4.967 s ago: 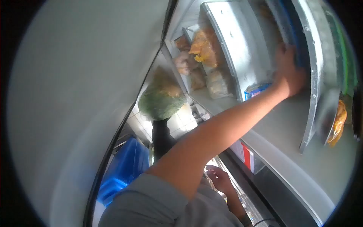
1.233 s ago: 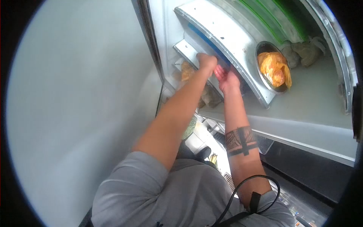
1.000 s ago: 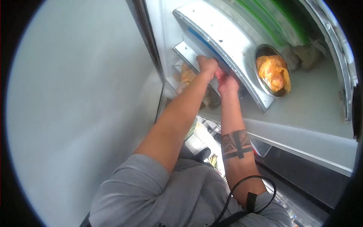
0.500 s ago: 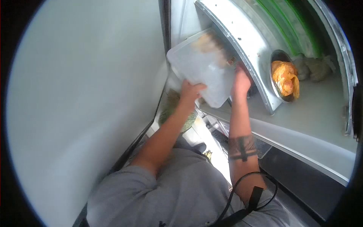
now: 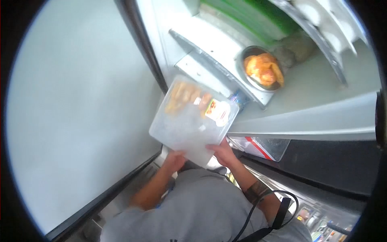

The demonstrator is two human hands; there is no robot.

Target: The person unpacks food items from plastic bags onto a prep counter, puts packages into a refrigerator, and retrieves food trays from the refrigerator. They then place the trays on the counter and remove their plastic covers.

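A translucent, flat rectangular plastic container (image 5: 189, 125) is held in front of my body, just outside an open fridge. Through its lid show blurred orange-brown pieces of food and a white label with a red and yellow picture. My left hand (image 5: 174, 160) grips its near left edge. At the near right edge, my right hand (image 5: 222, 152) is closed round the rim with the thumb on top. The undersides of both hands' grips are hidden by the container.
Right of the container, a metal bowl (image 5: 253, 51) with something orange in a bag stands on a fridge shelf (image 5: 302, 107). Green-edged packs (image 5: 258, 20) lie behind it. White eggs (image 5: 308, 12) sit at top right. A large pale door panel (image 5: 88, 113) stands at left.
The container has come out of the fridge compartment toward my body. My right hand has withdrawn from inside and now holds the near edge. My view has shifted.
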